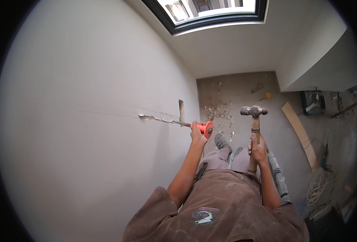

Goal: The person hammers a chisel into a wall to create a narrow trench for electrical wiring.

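My left hand [198,134] is closed round the orange grip of a chisel [181,123], whose round orange guard stands out behind my fingers. The chisel's metal shaft points left, with its tip at a rough groove [156,118] cut in the white wall [85,80]. My right hand [258,149] grips the wooden handle of a ball-peen hammer [254,111]. The hammer is held upright to the right of the chisel, its metal head apart from it. A dark binding wraps the handle above my fingers. Near the chisel is a narrow slot [181,109] in the wall.
Plaster rubble [219,113] lies on the floor near the wall's foot. A long wooden board [300,135], a coil of pale cable [319,187] and a dark toolbox [312,102] are on the right. A grey pole-like rail [278,173] stands beside my right arm. A window [215,26] is ahead.
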### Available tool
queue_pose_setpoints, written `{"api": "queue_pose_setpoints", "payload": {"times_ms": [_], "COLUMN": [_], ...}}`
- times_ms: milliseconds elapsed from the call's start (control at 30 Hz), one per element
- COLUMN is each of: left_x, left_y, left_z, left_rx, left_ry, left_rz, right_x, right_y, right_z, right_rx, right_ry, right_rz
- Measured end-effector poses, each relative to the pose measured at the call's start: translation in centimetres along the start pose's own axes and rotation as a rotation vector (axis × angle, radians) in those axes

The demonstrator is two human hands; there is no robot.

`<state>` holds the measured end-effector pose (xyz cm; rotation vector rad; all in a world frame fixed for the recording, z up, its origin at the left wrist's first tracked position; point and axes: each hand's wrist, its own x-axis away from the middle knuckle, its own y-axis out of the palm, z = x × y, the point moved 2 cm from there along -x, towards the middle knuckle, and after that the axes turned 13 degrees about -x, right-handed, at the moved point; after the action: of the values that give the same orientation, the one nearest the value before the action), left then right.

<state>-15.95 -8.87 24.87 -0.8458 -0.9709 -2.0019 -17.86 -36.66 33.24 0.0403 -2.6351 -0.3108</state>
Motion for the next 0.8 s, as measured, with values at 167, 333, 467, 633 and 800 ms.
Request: {"api": "queue_pose_setpoints", "payload": {"times_ms": [167, 333, 467, 633, 800], "left_x": [3.5, 2.7, 1.9, -0.6, -1.4], "left_y": [4.3, 5.9, 6.4, 5.5, 5.6], "left_z": [3.7, 6.0, 7.0, 7.4, 7.9], "left_rx": [0.020, -0.067, -0.041, 0.001, -0.006], "left_ry": [0.192, 0.248, 0.225, 0.236, 0.210], "left_rz": [0.134, 0.081, 0.139, 0.128, 0.191], "right_x": [-0.6, -1.7, -2.8, -4.9, -6.8], "right_y": [1.1, 2.7, 3.6, 4.0, 3.7], "right_z": [0.2, 0.2, -0.2, 0.6, 0.5], "right_rx": [0.014, 0.020, 0.048, 0.070, 0.054], "right_ry": [0.104, 0.142, 0.144, 0.144, 0.137], "right_rz": [-0.078, -0.138, -0.137, -0.162, -0.143]}}
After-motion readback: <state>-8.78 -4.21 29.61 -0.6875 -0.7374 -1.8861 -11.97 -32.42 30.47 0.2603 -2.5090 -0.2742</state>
